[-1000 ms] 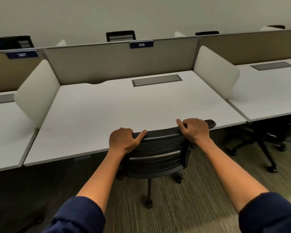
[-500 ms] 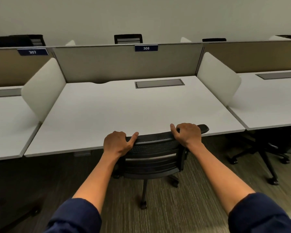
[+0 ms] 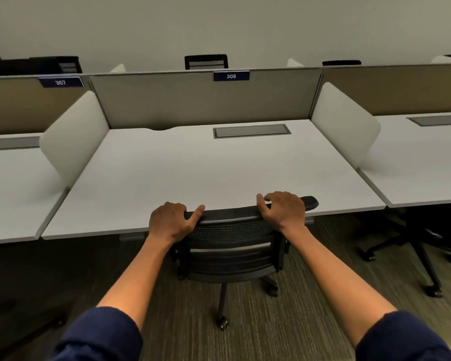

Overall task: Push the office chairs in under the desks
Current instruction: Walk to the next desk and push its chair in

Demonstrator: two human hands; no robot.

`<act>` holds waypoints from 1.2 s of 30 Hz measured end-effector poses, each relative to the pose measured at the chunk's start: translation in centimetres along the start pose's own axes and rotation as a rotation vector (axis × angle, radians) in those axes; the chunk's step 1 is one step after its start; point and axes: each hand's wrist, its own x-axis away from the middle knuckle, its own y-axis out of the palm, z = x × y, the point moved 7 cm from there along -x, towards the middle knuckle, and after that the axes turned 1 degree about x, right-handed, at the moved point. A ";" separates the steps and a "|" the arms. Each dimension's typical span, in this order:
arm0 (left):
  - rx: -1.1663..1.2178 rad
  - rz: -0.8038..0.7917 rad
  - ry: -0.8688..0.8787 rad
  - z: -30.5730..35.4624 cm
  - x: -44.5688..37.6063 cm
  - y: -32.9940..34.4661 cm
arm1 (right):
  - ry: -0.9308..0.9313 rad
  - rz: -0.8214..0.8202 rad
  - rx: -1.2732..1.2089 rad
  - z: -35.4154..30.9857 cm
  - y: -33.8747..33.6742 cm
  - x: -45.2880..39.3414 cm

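Observation:
A black mesh-backed office chair point(image 3: 232, 246) stands at the front edge of the white desk point(image 3: 193, 173) labelled 306. Its seat is hidden under the desktop; the backrest top and the right armrest tip reach the desk edge. My left hand point(image 3: 171, 221) grips the left end of the backrest's top rail. Over the right end of that rail curls my right hand point(image 3: 281, 211). Below the backrest, the chair's post and castors show on the carpet.
White side screens point(image 3: 73, 136) point(image 3: 345, 123) flank the desk, with a grey back panel point(image 3: 206, 100) behind. Neighbouring desks lie left and right. Another chair's black base point(image 3: 414, 246) sits under the right desk. Chair backs rise beyond the partition.
The chair has rolled forward toward the desk, both hands staying on its backrest. My view has moved closer and tilted up a little.

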 end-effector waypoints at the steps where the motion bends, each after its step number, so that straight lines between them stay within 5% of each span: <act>1: -0.001 0.002 -0.003 -0.2 -0.4 0.0 | -0.005 0.041 -0.019 -0.1 -0.1 -0.3; 17: 0.015 0.066 -0.040 -1.9 -2.0 1.0 | 0.010 -0.046 -0.018 -0.8 1.3 -1.7; 24: -0.020 -0.095 -0.047 0.5 0.1 1.2 | -0.036 -0.151 0.046 -0.5 1.2 -0.7; 36: -0.046 -0.023 -0.045 5.2 7.4 1.0 | -0.174 -0.049 -0.012 -0.9 1.3 6.2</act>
